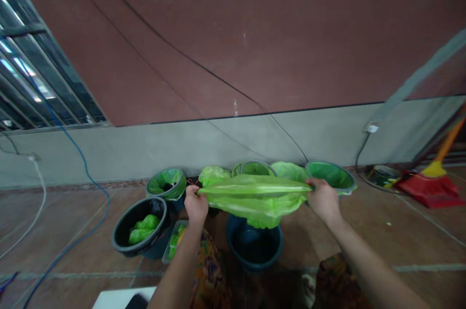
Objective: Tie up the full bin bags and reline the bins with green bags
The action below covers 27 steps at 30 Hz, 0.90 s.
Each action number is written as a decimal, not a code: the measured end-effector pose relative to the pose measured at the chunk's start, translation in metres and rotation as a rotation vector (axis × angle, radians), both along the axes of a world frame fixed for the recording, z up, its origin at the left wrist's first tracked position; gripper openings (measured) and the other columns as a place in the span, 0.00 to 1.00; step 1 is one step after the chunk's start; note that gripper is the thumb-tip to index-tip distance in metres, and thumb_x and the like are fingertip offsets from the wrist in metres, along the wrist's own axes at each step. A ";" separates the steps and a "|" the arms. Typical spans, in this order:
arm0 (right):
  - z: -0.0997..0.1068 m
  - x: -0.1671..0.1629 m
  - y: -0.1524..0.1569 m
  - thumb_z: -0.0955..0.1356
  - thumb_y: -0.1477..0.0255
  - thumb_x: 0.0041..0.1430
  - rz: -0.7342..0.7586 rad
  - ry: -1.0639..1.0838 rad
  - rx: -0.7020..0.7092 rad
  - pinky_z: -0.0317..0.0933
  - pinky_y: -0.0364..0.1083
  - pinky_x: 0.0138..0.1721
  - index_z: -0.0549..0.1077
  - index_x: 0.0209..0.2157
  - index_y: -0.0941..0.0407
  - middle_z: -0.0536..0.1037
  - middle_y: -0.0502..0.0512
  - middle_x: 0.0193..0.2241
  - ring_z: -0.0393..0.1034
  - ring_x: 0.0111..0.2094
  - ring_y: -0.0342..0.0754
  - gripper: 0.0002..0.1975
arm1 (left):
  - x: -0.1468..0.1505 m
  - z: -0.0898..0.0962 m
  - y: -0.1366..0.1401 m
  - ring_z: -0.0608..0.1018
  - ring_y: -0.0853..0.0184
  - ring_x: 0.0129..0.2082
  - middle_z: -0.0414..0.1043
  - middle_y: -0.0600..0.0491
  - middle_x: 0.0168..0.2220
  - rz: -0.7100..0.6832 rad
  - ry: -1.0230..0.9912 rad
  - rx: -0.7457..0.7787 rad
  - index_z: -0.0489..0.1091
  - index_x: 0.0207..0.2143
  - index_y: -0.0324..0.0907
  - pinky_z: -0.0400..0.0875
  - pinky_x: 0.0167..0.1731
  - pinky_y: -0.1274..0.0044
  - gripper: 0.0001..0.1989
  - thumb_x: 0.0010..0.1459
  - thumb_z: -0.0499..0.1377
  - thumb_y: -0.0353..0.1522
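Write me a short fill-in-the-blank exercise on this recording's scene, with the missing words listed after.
1. The left hand and right hand hold a stretched plastic bag coloured ____.
2. The round basin stands on the tiled ____.
3. The barred window fills the picture's upper ____ corner.

Missing words: green; floor; left.

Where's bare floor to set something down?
Floor looks bare between the white hose and blue hose, and, bar a scrap, between the right forearm and red dustpan. Crowded: along the wall, with lined bins, and below the green bag, by the blue tub.
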State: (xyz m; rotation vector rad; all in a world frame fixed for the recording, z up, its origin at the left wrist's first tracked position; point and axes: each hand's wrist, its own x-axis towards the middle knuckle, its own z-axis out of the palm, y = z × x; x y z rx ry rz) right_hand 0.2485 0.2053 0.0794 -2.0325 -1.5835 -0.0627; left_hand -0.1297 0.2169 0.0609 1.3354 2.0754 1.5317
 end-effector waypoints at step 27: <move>-0.032 -0.126 -0.033 0.64 0.72 0.57 0.519 0.327 -0.189 0.57 0.42 0.32 0.76 0.30 0.57 0.77 0.51 0.27 0.69 0.30 0.46 0.09 | 0.019 0.010 -0.042 0.77 0.64 0.39 0.76 0.50 0.38 -0.748 -0.066 -0.192 0.72 0.41 0.40 0.70 0.44 0.73 0.19 0.44 0.56 0.22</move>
